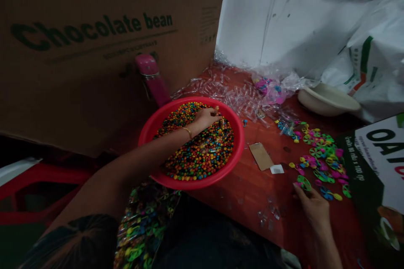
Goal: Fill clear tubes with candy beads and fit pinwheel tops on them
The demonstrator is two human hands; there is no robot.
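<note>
My left hand point(204, 118) is over a red plastic basin point(238, 143) filled with multicoloured candy beans point(195, 157). Its fingers are pinched on what looks like a small clear plastic tube, partly hidden by the fingertips. More clear tubes lie on the beans below it. At the right, my right hand point(314, 208) pinches a green plastic fan toy point(304, 183) with a pink part, just at the edge of a pile of similar colourful toys point(325, 155).
Clear tubes point(233, 96) are heaped along the wall, near a bag of toys point(271, 88) and a cream bowl point(328, 100). A big cardboard box point(94, 71), a pink bottle point(154, 80), a cardboard piece point(261, 156) and a printed carton point(375, 168) surround the basin and toys.
</note>
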